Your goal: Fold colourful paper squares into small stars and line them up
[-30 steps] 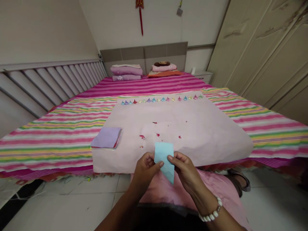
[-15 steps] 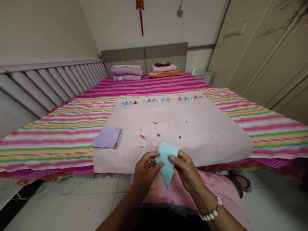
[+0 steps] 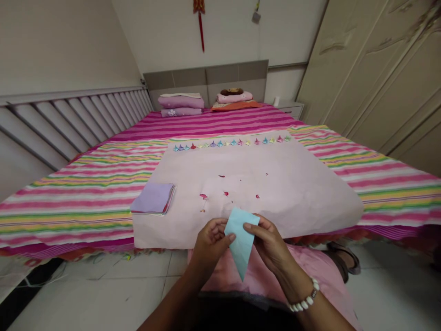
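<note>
A folded piece of light blue paper (image 3: 242, 241), kite-shaped with its narrow point downward, is held between both hands above my lap. My left hand (image 3: 212, 243) pinches its left edge between thumb and fingers. On the right side, my right hand (image 3: 267, 239) grips it with the thumb flat on the front and the fingers behind. A pale sheet (image 3: 275, 184) covers the bed's near part just beyond my hands. A stack of coloured paper squares (image 3: 153, 197), lilac on top, lies on the sheet's left side.
Several small folded paper pieces (image 3: 220, 144) form a row along the sheet's far edge. Dark red marks or scraps (image 3: 225, 193) dot its middle. A pink cushion (image 3: 310, 271) lies across my lap. Folded bedding (image 3: 181, 102) is stacked by the headboard (image 3: 237, 73).
The blue paper's lower part has opened out into a smooth, longer point and hangs slightly lower and to the right. Both hands keep their hold on it.
</note>
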Tool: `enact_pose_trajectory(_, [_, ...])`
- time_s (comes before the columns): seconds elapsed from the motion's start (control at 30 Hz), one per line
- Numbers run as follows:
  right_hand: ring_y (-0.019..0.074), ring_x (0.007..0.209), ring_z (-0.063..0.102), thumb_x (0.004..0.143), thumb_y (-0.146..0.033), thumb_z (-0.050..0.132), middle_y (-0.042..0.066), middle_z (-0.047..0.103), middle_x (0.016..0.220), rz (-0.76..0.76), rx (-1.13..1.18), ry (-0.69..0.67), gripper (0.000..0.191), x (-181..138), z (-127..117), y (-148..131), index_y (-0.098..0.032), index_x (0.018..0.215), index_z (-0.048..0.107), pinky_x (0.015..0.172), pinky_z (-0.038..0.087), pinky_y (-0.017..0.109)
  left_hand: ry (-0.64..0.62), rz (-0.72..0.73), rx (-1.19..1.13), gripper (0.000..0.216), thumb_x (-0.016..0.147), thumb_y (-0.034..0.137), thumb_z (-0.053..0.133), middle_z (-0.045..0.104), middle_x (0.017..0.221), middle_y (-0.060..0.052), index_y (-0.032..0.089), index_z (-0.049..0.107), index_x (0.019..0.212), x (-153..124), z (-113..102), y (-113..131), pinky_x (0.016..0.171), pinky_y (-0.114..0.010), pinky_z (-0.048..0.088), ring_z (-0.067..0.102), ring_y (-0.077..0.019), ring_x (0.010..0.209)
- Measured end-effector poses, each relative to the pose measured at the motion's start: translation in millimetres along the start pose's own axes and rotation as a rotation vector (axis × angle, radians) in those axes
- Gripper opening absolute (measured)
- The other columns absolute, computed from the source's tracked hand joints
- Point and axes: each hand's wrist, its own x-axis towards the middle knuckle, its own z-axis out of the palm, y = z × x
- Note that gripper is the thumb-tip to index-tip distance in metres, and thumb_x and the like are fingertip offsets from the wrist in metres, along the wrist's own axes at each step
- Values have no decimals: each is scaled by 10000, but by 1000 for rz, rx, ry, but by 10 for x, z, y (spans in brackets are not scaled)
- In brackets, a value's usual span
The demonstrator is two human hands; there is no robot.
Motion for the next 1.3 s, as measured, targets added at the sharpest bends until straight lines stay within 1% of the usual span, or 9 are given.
enact_pose_trajectory(0.1, [111, 572, 515, 572, -225, 815, -26, 609, 587, -7, -3, 9, 183, 10, -6, 0, -161, 650, 662, 574, 405, 231, 59, 72, 10, 313, 675, 248, 754, 588, 628, 45, 192, 572, 924, -8, -6, -13, 560, -204, 425, 526, -92, 577])
enact_pose_trajectory(0.23, [116, 558, 532, 580, -219, 798, -16, 638, 620, -57, -40, 23, 196, 30, -31, -17, -176, 722, 671, 564, 415, 239, 68, 202, 194, 114, 741, 230, 692, 568, 692, 23, 190, 663, 844, -33, -40, -13, 584, -207, 400, 485, -92, 621])
enact_pose_trajectory(0.4, [112, 598, 537, 591, -182, 791, -37, 605, 659, -176, -74, 23, 425, 39, -90, -38, -227, 1002, 693, 599, 434, 239, 63, 206, 291, 214, 738, 229, 682, 536, 676, 18, 205, 738, 944, -27, -65, -11, 600, -232, 399, 473, -109, 627])
enact_pose_trajectory(0.43, [111, 601, 530, 602, -186, 785, -38, 596, 656, -200, -103, 20, 420, 40, -110, -39, -233, 1011, 698, 602, 434, 240, 71, 204, 299, 228, 733, 229, 685, 528, 667, 20, 204, 740, 953, -21, -67, -13, 601, -234, 401, 473, -110, 625])
enact_pose_trajectory(0.57, [123, 640, 515, 634, -215, 779, -10, 634, 684, -255, -269, 4, 233, 44, -199, -52, -237, 864, 749, 608, 434, 245, 93, 223, 339, 258, 724, 228, 691, 528, 664, 21, 195, 740, 974, -8, -78, -19, 615, -240, 412, 481, -113, 629])
enact_pose_trajectory(0.73, [182, 844, 586, 682, -238, 772, 31, 691, 953, -280, -402, -140, 336, 10, -224, -142, -292, 1010, 727, 703, 478, 284, 54, 268, 341, 284, 719, 204, 702, 568, 688, 19, 220, 733, 1001, -10, -99, -22, 623, -231, 431, 508, -108, 637])
enact_pose_trajectory(0.87, [173, 769, 594, 706, -274, 763, 35, 669, 847, -299, -507, -220, 126, -6, -215, -193, -245, 829, 761, 640, 477, 274, -14, 337, 310, 247, 725, 182, 697, 636, 750, -4, 224, 746, 963, -3, -91, -14, 606, -224, 436, 520, -103, 635])
enact_pose_trajectory(1.07, [185, 782, 607, 651, -293, 804, 41, 671, 859, -300, -558, -221, 254, -10, -239, -205, -236, 891, 747, 648, 496, 293, 34, 287, 304, 233, 702, 190, 710, 624, 709, 0, 203, 747, 932, -14, -94, 16, 580, -220, 446, 524, -106, 620])
enact_pose_trajectory(1.3, [195, 758, 602, 755, -250, 713, 35, 634, 796, -435, -837, -220, 143, -20, -218, -277, -243, 895, 747, 680, 468, 323, 77, 289, 378, 182, 682, 200, 721, 622, 676, 1, 202, 754, 862, -7, -102, 0, 577, -225, 444, 529, -112, 599])
